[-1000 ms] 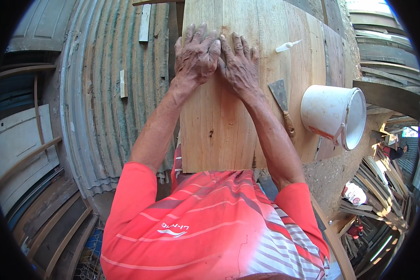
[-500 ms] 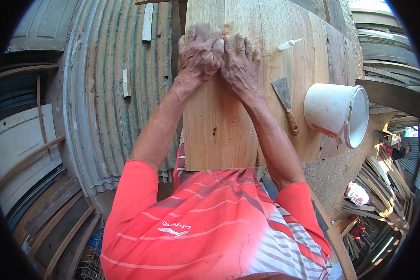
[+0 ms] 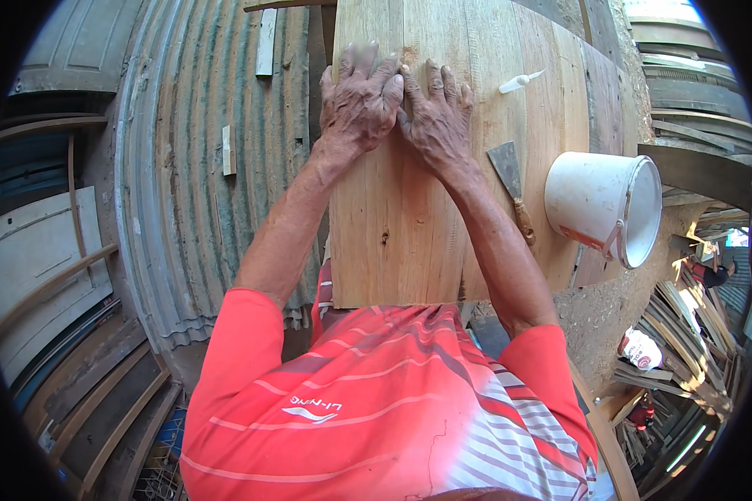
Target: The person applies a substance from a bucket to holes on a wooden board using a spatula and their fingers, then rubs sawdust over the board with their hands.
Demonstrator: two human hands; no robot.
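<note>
Both hands rest on a wide pale wooden board (image 3: 401, 259) made of joined planks. My left hand (image 3: 361, 104) lies palm down near the board's left edge, fingers spread, its thumb against the right hand. Beside it, my right hand (image 3: 437, 117) presses on the wood with its fingers apart. No held object shows in either; what lies under the palms is hidden. A reddish-brown patch (image 3: 409, 55) marks the seam just beyond the fingertips. To the right are a small white nozzle bottle (image 3: 516, 83) and a putty knife (image 3: 510, 177) with a wooden handle.
A white plastic bucket (image 3: 585, 200) stands at the right of the board. Corrugated metal sheeting (image 3: 192, 167) with small wood pieces on it runs along the left. Stacked planks (image 3: 685, 326) and another white bucket (image 3: 640, 348) are at the lower right, with a person (image 3: 712, 274) farther off.
Both hands stay on the board at nearly the same place. The right forearm and elbow have shifted slightly outward to the right. The bottle, putty knife and bucket keep their places on the board.
</note>
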